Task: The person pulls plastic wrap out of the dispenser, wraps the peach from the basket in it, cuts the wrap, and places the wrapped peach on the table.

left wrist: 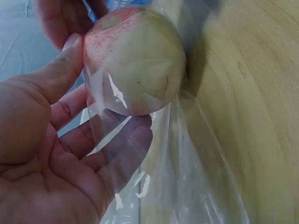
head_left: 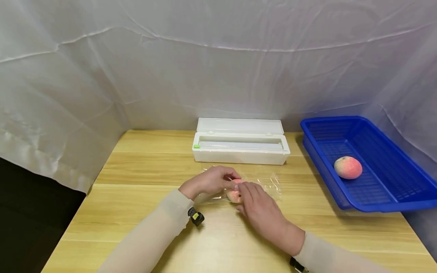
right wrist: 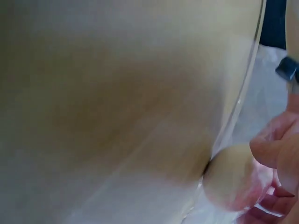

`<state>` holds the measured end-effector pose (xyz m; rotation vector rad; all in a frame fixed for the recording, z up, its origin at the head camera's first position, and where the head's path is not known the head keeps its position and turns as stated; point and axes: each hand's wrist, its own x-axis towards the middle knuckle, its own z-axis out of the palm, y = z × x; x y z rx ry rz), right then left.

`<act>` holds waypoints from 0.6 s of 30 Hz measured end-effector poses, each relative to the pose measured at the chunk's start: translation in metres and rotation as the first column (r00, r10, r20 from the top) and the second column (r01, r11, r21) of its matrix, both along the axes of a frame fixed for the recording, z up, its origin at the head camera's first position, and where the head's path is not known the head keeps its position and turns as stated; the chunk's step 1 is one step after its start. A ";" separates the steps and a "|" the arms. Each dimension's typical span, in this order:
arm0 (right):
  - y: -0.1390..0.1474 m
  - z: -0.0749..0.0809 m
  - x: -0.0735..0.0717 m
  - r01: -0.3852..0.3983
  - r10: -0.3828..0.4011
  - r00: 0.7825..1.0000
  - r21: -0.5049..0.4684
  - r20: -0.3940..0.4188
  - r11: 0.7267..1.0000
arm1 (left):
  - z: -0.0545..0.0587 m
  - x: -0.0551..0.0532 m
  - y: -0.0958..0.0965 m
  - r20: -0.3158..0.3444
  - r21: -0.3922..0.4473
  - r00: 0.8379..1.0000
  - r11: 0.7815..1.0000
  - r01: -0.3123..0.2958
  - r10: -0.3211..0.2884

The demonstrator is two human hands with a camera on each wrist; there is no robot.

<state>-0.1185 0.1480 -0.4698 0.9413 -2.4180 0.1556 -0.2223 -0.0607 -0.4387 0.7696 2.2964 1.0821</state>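
A pink and cream peach (head_left: pixel 233 196) is on clear plastic film (head_left: pixel 271 185), with film drawn over its side in the left wrist view. My left hand (head_left: pixel 213 181) holds the peach from the left, its thumb (left wrist: pixel 70 63) against the side and fingers (left wrist: pixel 124 144) under the film below it. From the right, my right hand (head_left: pixel 261 206) holds the peach with fingers bent over its top, partly covering it. In the right wrist view, the peach (right wrist: pixel 233 179) shows at lower right beside the left hand (right wrist: pixel 275 144).
Behind the hands stands a white film dispenser box (head_left: pixel 239 156) with its lid (head_left: pixel 239 126) raised and a green slider (head_left: pixel 196 146) at its left end. On the right, a blue plastic basket (head_left: pixel 324 185) contains another peach (head_left: pixel 348 167). Pale cloth (head_left: pixel 222 76) hangs behind the wooden table (head_left: pixel 136 189).
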 end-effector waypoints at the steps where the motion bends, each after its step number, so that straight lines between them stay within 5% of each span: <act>1: 0.001 -0.001 -0.003 0.010 -0.009 1.000 -0.014 0.024 1.000 | 0.000 0.000 0.000 0.011 0.010 1.000 1.000 0.003 -0.003; 6: 0.006 -0.006 -0.016 0.061 -0.052 0.985 -0.049 0.163 0.997 | -0.004 -0.003 -0.001 0.035 0.030 0.999 1.000 -0.002 0.001; 13: 0.011 -0.006 -0.036 0.134 -0.106 0.927 -0.055 0.359 0.989 | -0.005 -0.007 -0.004 0.036 0.033 0.999 0.999 0.001 -0.002; 16: 0.012 0.001 -0.042 0.158 -0.122 0.894 -0.047 0.431 0.986 | -0.003 -0.007 -0.007 -0.072 -0.018 0.997 1.000 -0.024 0.022; 18: 0.012 0.005 -0.047 0.168 -0.127 0.868 -0.042 0.480 0.985 | 0.003 -0.005 -0.009 -0.233 -0.057 0.971 0.995 -0.078 0.063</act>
